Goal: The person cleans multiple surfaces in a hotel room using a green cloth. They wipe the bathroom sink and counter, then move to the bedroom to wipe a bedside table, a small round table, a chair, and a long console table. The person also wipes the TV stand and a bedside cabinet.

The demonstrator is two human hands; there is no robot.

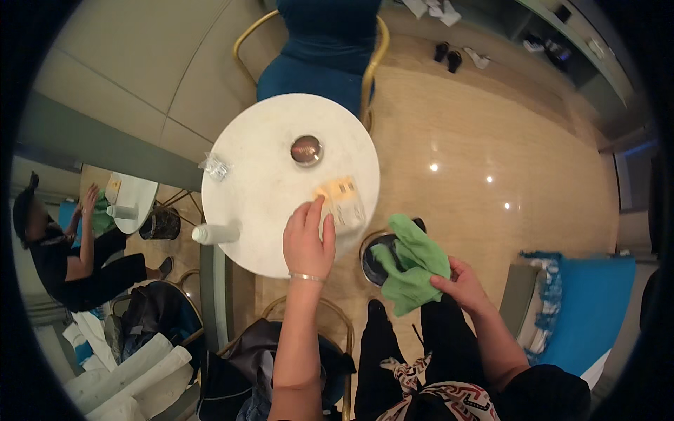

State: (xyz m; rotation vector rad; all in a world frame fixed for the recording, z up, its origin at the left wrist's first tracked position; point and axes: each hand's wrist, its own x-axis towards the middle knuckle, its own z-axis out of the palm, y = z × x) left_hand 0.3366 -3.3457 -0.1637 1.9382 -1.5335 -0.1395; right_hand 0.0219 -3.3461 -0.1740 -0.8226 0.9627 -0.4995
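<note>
My left hand (309, 243) is over the round white table (253, 142), with thumb and index finger spread. Its fingertips overlap a yellow and white packet (342, 202) that bears printing. Whether they touch it I cannot tell. A crumpled green cloth (413, 268) hangs from my right hand (463, 287), pinched at its edge, to the right of the table. A round dark ashtray-like dish (306, 151) stands toward the far side. On the left lie a white bottle (213, 234) and a small clear plastic wrapper (215, 167).
A black bin (376, 263) stands on the floor, partly behind the cloth. A blue armchair (316, 73) is beyond the table; another chair (339, 316) with dark clothes (253, 358) is at lower left. A mirror (105, 237) lines the left wall. A blue throw (595, 300) lies at right.
</note>
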